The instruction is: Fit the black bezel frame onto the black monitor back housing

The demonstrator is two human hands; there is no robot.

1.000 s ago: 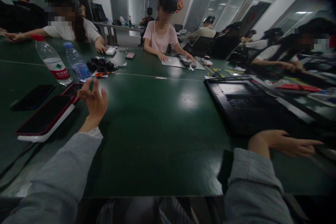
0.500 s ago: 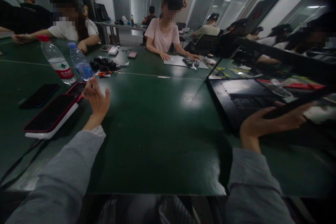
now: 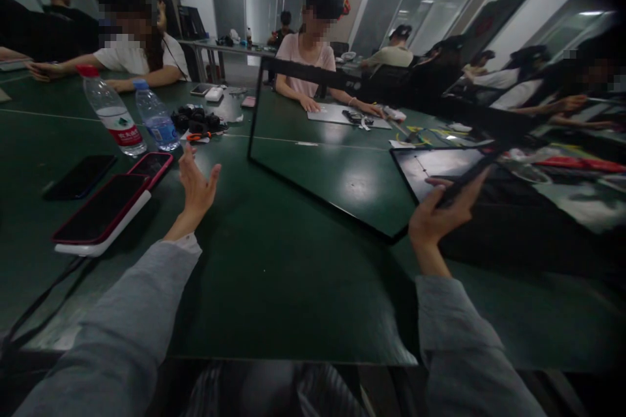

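My right hand (image 3: 440,218) grips one side of a thin black rectangular screen bezel (image 3: 320,199). The bezel is held tilted above the table, and its opening shows the tabletop through it. Behind that hand a flat dark panel (image 3: 440,159) lies on the table, partly covered by the hand and bezel. My left hand (image 3: 196,189) is raised with its fingers apart and nothing in it, to the left of the bezel. Nearest to it are a red-edged phone (image 3: 150,168) and a blue-capped water bottle (image 3: 157,120).
A red-capped bottle (image 3: 117,118), a dark phone (image 3: 81,176) and a larger red-edged phone on a white base (image 3: 100,212) are at left. Black cables with orange-handled tool (image 3: 198,137) lie beyond. A co-worker (image 3: 308,71) sits opposite; bags and wires (image 3: 567,161) lie at right.
The bezel has swung from the right side leftward, over the middle of the table, with my right hand. My left hand has shifted slightly right, its fingers straighter.
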